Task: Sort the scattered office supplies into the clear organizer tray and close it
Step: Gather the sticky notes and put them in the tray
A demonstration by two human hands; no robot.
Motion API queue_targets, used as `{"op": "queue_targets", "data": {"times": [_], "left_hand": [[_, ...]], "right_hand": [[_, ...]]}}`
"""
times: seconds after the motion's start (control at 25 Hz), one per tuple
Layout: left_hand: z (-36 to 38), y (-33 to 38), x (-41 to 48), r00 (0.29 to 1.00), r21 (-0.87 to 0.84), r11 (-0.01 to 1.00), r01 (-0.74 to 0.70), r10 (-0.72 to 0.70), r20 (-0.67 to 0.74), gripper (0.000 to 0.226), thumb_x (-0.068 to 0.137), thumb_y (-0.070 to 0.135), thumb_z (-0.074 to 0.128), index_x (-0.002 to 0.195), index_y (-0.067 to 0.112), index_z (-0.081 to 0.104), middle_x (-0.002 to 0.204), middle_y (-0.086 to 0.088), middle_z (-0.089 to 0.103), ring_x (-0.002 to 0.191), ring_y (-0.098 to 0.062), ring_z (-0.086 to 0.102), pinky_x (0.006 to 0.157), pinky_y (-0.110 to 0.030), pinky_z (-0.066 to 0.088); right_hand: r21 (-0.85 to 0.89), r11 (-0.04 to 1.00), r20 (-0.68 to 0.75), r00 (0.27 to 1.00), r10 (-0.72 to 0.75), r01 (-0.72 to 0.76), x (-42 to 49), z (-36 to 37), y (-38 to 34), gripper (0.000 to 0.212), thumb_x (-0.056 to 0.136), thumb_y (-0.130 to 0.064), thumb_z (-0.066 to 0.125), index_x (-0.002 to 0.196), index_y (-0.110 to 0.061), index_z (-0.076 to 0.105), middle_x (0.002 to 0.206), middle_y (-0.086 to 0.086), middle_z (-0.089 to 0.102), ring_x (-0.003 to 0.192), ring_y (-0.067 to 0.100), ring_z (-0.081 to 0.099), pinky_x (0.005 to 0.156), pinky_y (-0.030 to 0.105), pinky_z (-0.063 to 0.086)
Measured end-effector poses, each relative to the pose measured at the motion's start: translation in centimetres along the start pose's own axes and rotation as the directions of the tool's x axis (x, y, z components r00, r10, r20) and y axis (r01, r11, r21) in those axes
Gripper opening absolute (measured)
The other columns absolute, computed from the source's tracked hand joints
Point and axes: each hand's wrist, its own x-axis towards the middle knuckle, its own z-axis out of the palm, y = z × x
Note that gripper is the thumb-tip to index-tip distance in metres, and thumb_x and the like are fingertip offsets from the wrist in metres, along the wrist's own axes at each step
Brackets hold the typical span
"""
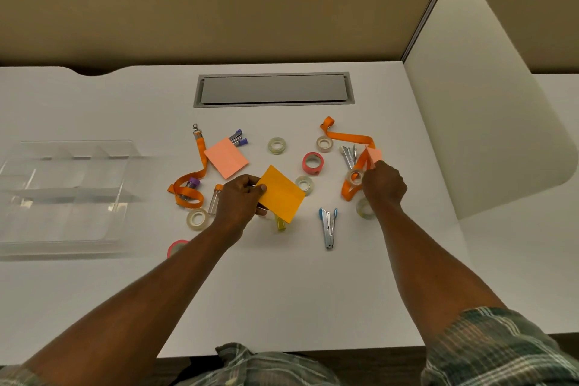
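Note:
My left hand (239, 199) pinches an orange sticky-note pad (280, 193) by its left edge, a little above the white desk. My right hand (383, 183) pinches a small pink sticky-note pad (373, 154) next to an orange lanyard (354, 142). The clear organizer tray (64, 194) stands open at the left, its compartments bare. Scattered between lie a larger pink sticky-note pad (226, 157), a second orange lanyard (194, 180), several tape rolls such as a red one (312, 163), and a blue-tipped staple remover (327, 226).
A grey cable hatch (273, 90) is set into the desk behind the supplies. A white divider panel (482, 97) walls off the right side. A pink tape roll (176, 247) lies partly hidden by my left forearm. The desk's front edge (313, 351) runs close to my body.

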Motion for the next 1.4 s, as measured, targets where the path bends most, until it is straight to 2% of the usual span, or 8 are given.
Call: {"op": "queue_targets", "data": {"times": [0.08,0.24,0.48,0.68,0.92,1.04,1.24,1.4], "left_hand": [[0.1,0.4,-0.2,1.0,-0.015,1.0,-0.024,0.024,0.001,0.003,0.097,0.018,0.061,0.1,0.018,0.062,0.086,-0.003,0.067,0.065,-0.021,0.067,0.06,-0.029,0.059],[-0.1,1.6,-0.1,0.996,-0.047,0.995,-0.09,0.091,0.021,0.005,0.095,0.019,0.064,0.097,0.024,0.063,0.085,-0.002,0.068,0.062,-0.018,0.068,0.059,-0.028,0.059],[-0.7,4.3,0.0,0.962,0.002,0.967,-0.256,0.255,0.097,0.013,0.096,0.021,0.062,0.108,0.015,0.062,0.094,-0.005,0.069,0.075,-0.018,0.069,0.059,-0.024,0.058],[-2.1,6.3,-0.2,0.934,0.014,0.938,-0.345,0.342,0.109,0.014,0.096,0.023,0.062,0.107,0.015,0.062,0.096,-0.005,0.068,0.078,-0.018,0.067,0.061,-0.028,0.056],[-6.4,7.3,-0.5,0.896,0.049,0.898,-0.437,0.43,0.109,0.016,0.095,0.023,0.064,0.107,0.012,0.066,0.096,-0.004,0.068,0.066,-0.01,0.063,0.058,-0.025,0.055],[-8.3,6.9,-0.5,0.914,-0.015,0.914,-0.405,0.405,0.037,0.015,0.094,0.021,0.064,0.106,0.011,0.066,0.095,-0.003,0.067,0.065,-0.012,0.064,0.058,-0.023,0.056],[-10.9,4.7,-0.4,0.935,-0.088,0.939,-0.332,0.315,-0.164,0.018,0.092,0.023,0.068,0.108,0.015,0.069,0.103,-0.003,0.067,0.074,-0.023,0.068,0.054,-0.016,0.052],[-13.1,2.4,-0.1,0.911,-0.004,0.939,-0.344,0.332,-0.245,0.02,0.092,0.024,0.068,0.112,0.018,0.066,0.118,-0.011,0.062,0.085,-0.029,0.067,0.049,-0.006,0.046]], "right_hand": [[0.071,0.997,-0.103,0.995,0.016,-0.009,0.2,-0.9,-0.1,0.026,0.098,-0.015,0.041,0.106,-0.006,0.065,0.102,0.017,0.07,0.093,0.036,0.067,0.077,0.036,0.05],[0.412,0.911,-0.207,0.972,0.113,-0.018,-0.4,-3.1,-0.8,0.023,0.098,-0.016,0.048,0.107,-0.009,0.069,0.105,0.013,0.072,0.096,0.033,0.067,0.076,0.03,0.046],[0.59,0.799,-0.264,0.963,0.059,0.113,-4.3,-4.6,-2.3,0.015,0.096,-0.019,0.058,0.102,-0.011,0.069,0.098,0.006,0.073,0.09,0.023,0.067,0.07,0.023,0.041],[0.807,0.589,-0.03,0.999,-0.041,0.049,-7.8,-4.9,-5.3,0.013,0.096,-0.024,0.061,0.099,-0.012,0.065,0.094,0.003,0.07,0.076,0.019,0.073,0.059,0.03,0.059],[0.828,0.558,0.103,0.964,-0.247,0.055,-11.4,-5.8,-9.5,0.019,0.096,-0.029,0.06,0.109,-0.014,0.064,0.098,0.004,0.072,0.077,0.016,0.074,0.064,0.029,0.061],[0.897,0.437,0.214,0.934,-0.285,-0.073,-13.9,-5.8,-12.1,0.011,0.098,-0.023,0.058,0.109,-0.023,0.063,0.096,0.003,0.073,0.077,0.017,0.074,0.067,0.029,0.061],[0.907,0.279,0.391,0.876,-0.282,-0.315,-17.6,-4.2,-15.8,0.021,0.101,-0.016,0.052,0.119,-0.024,0.061,0.11,0.008,0.071,0.092,0.03,0.073,0.076,0.037,0.061],[0.885,0.283,0.452,0.831,-0.324,-0.37,-20.4,-2.6,-18.3,0.027,0.103,-0.013,0.048,0.121,-0.027,0.061,0.115,0.008,0.069,0.093,0.029,0.073,0.08,0.039,0.06]]}}
